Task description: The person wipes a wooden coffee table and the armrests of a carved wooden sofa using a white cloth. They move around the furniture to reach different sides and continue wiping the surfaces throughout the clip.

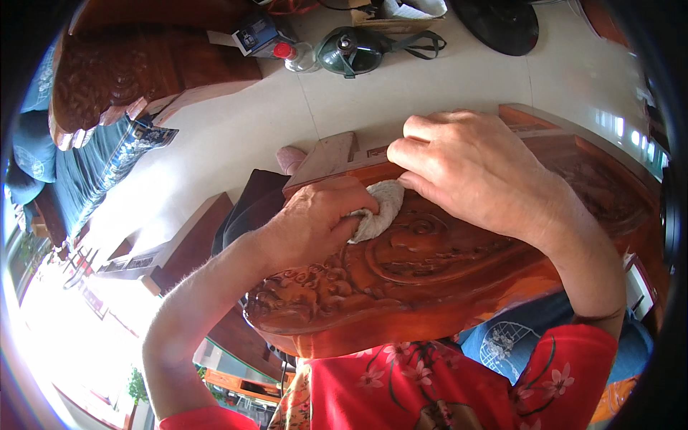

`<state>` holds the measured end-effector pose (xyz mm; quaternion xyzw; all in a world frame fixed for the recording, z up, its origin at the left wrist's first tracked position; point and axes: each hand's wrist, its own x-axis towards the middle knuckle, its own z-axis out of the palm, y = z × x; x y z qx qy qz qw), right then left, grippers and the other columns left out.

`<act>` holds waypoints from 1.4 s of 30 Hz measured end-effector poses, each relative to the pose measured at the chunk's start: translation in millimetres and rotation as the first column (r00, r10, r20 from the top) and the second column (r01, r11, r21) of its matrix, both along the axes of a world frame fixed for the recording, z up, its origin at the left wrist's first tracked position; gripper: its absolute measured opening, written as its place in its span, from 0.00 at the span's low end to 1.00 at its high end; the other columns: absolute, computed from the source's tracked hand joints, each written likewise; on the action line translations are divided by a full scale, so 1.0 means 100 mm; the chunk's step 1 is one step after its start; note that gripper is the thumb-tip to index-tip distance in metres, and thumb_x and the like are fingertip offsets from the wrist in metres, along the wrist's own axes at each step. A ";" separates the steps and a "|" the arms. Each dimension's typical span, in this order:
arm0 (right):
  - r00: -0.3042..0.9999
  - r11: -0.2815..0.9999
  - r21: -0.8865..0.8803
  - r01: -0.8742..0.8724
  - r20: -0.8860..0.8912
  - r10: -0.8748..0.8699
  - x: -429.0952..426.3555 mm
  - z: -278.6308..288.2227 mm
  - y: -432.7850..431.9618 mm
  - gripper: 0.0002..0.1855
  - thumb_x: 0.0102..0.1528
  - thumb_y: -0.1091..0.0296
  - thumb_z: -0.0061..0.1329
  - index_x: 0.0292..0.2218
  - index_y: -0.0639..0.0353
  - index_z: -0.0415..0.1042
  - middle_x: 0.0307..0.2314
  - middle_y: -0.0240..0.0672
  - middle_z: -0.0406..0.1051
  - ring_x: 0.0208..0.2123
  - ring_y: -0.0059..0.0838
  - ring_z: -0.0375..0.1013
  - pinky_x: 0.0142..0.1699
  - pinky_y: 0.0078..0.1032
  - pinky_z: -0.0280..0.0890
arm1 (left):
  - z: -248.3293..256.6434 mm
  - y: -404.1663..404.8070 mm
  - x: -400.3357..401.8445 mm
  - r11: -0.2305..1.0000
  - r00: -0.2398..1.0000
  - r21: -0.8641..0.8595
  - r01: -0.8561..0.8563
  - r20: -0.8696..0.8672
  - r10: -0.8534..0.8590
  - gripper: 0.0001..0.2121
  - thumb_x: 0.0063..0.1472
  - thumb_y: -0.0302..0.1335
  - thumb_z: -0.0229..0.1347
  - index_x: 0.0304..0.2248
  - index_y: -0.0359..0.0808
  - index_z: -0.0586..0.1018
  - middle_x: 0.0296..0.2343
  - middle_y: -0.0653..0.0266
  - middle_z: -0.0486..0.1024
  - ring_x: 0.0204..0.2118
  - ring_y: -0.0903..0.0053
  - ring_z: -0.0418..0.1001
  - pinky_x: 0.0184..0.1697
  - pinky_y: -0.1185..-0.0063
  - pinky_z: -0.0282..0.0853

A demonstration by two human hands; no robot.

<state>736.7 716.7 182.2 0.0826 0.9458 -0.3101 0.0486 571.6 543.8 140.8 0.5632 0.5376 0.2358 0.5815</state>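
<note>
My left hand grips a bunched, pale grey cloth against a glossy, reddish-brown carved wooden panel, which appears to be part of a piece of furniture. Scrolls and leafy relief cover the panel, and its rounded end lies close to my body. Above its far side is my right hand, with bent fingers and the thumb tip at the cloth's edge. The undersides of those fingers are hidden, so I cannot tell whether they hold anything.
Beyond the panel, a clear bottle with a red cap, a dark green flask with a strap and a cardboard box stand on the tiled floor. Another carved wooden seat with blue cushions is at upper left.
</note>
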 end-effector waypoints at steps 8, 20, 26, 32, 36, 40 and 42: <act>1.000 1.000 -0.003 -0.018 0.002 0.018 0.03 0.05 0.07 0.02 0.47 0.76 0.49 0.27 0.62 0.73 0.25 0.41 0.73 0.31 0.40 0.76 0.37 0.33 0.71 | 0.43 -0.05 -0.23 0.991 0.990 -0.121 0.059 0.131 -0.044 0.14 0.46 0.11 0.52 0.34 0.31 0.78 0.34 0.57 0.73 0.37 0.64 0.72 0.39 0.73 0.68; 1.000 0.998 -0.061 -0.027 -0.014 0.027 0.01 0.02 0.03 0.03 0.48 0.75 0.49 0.27 0.63 0.74 0.25 0.41 0.74 0.30 0.38 0.77 0.37 0.31 0.72 | 0.57 0.18 -0.04 0.994 0.911 -0.111 0.024 0.411 0.024 0.12 0.47 0.16 0.53 0.35 0.31 0.80 0.36 0.55 0.71 0.38 0.64 0.71 0.42 0.74 0.65; 0.999 0.998 -0.068 0.004 -0.039 -0.007 0.04 -0.09 0.05 0.03 0.48 0.74 0.49 0.27 0.62 0.74 0.26 0.40 0.74 0.31 0.38 0.77 0.36 0.32 0.71 | 0.40 0.14 0.00 0.999 0.964 -0.018 0.049 0.263 -0.043 0.15 0.45 0.13 0.49 0.35 0.32 0.77 0.37 0.54 0.72 0.39 0.59 0.72 0.44 0.70 0.68; 0.999 0.999 -0.028 -0.034 -0.031 0.034 0.04 0.04 0.11 0.02 0.46 0.74 0.51 0.25 0.61 0.74 0.24 0.41 0.74 0.30 0.40 0.77 0.35 0.34 0.71 | 0.21 -0.02 -0.11 0.998 0.997 -0.048 0.046 0.062 -0.043 0.18 0.47 0.13 0.50 0.40 0.32 0.75 0.40 0.53 0.74 0.45 0.57 0.71 0.46 0.70 0.69; 1.000 1.000 -0.002 -0.028 -0.010 0.028 -0.02 0.01 0.03 0.04 0.45 0.71 0.53 0.24 0.62 0.74 0.21 0.41 0.74 0.28 0.41 0.77 0.34 0.34 0.71 | 0.16 0.02 0.02 0.998 0.993 -0.036 0.054 0.108 -0.050 0.20 0.51 0.17 0.49 0.47 0.32 0.74 0.43 0.51 0.74 0.49 0.59 0.71 0.51 0.68 0.66; 1.000 0.999 0.024 -0.022 -0.005 0.022 -0.06 -0.09 0.00 0.07 0.48 0.67 0.52 0.24 0.62 0.75 0.20 0.40 0.74 0.26 0.40 0.77 0.32 0.34 0.72 | 0.13 0.31 0.23 0.978 0.963 -0.163 0.129 0.256 -0.084 0.21 0.56 0.21 0.47 0.51 0.34 0.72 0.47 0.49 0.72 0.51 0.59 0.69 0.56 0.68 0.62; 0.997 0.998 0.044 0.041 -0.072 -0.038 -0.06 -0.05 0.06 0.09 0.49 0.65 0.51 0.24 0.60 0.75 0.21 0.40 0.74 0.26 0.39 0.77 0.32 0.33 0.72 | 0.06 0.46 0.42 0.981 0.947 -0.102 0.163 0.295 -0.127 0.21 0.57 0.22 0.46 0.51 0.35 0.72 0.48 0.49 0.71 0.53 0.59 0.68 0.57 0.69 0.61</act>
